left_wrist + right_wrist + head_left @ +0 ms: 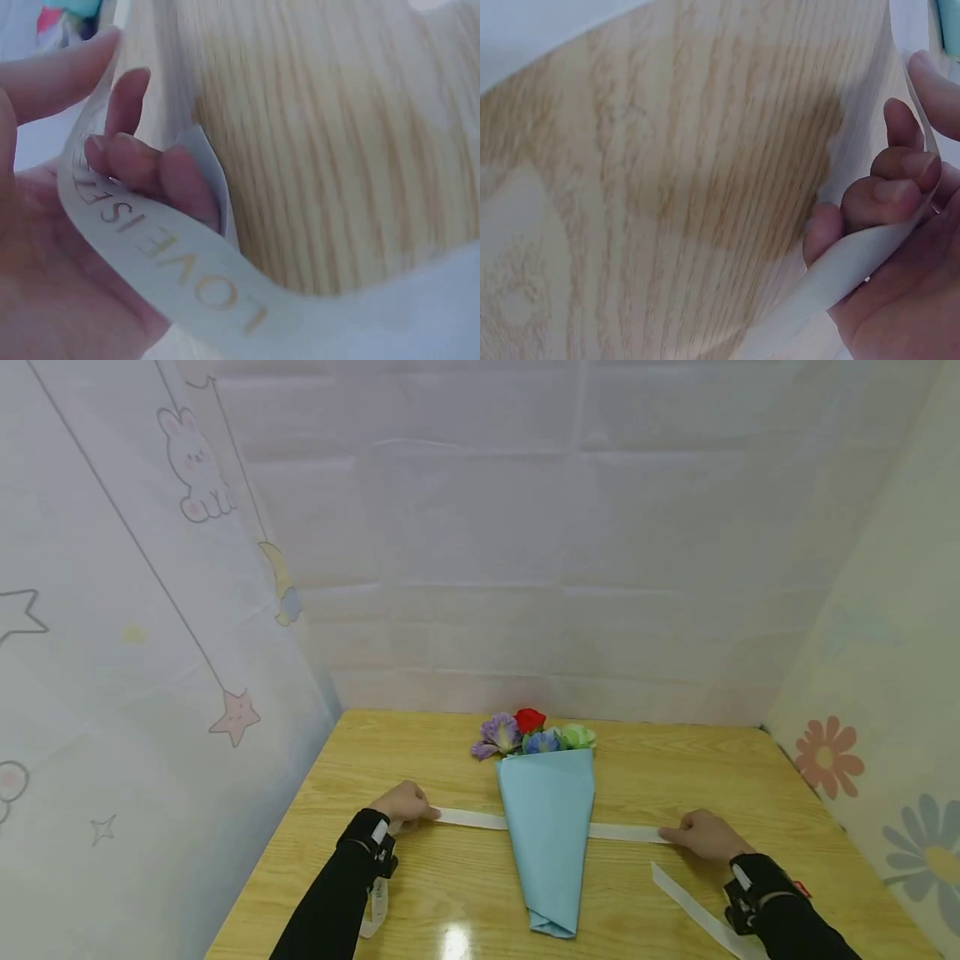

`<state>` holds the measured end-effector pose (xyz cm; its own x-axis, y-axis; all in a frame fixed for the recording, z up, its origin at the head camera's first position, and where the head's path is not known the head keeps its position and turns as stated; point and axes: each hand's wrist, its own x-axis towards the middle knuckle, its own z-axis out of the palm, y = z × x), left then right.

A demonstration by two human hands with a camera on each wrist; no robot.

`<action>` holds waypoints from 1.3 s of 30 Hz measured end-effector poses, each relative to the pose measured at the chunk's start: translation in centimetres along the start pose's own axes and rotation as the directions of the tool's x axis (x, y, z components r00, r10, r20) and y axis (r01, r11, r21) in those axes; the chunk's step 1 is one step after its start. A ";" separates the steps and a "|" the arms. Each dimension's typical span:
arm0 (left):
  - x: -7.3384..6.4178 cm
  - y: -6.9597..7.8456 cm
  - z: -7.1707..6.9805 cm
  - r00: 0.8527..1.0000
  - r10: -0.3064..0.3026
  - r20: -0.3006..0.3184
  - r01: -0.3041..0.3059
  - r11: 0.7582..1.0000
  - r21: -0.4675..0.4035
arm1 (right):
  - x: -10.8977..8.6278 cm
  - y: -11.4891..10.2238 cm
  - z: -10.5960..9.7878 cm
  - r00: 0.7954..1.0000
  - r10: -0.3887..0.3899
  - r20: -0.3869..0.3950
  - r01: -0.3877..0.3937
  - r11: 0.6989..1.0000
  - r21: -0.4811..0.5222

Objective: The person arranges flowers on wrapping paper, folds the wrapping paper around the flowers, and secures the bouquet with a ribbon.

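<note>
A bouquet (547, 835) in light blue wrapping lies on the table, its folded bottom towards me. Purple (498, 735), red, blue and pale green flowers show at its top. A white ribbon (472, 818) runs crosswise, hidden behind the wrapping in the middle. On the left side my left hand (405, 802) pinches it. The left wrist view shows gold letters on the ribbon (217, 292) as it passes through the curled fingers (135, 161). To the right of the bouquet, my right hand (708, 837) pinches the other side; in the right wrist view the ribbon (870, 255) crosses the palm.
Loose ribbon tails hang down past both wrists, the right tail (701, 910) lying towards the table's near edge. The wooden table (450, 877) is bounded by a pale cloth backdrop (555, 568) behind and printed sheets on both sides.
</note>
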<state>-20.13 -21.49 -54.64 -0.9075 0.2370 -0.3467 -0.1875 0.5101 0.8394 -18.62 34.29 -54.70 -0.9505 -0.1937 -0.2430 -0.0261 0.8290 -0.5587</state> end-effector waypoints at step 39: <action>-0.7 16.0 4.5 0.832 0.552 0.059 -0.528 0.820 -0.223 | 0.6 -13.5 -4.7 0.916 -0.361 0.174 0.156 0.721 0.675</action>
<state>-20.83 -9.81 -42.87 -0.8364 0.5272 0.1502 0.2418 0.1089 0.9642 -20.28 25.50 -43.56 -0.8075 -0.5681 -0.1588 0.0418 0.2134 -0.9761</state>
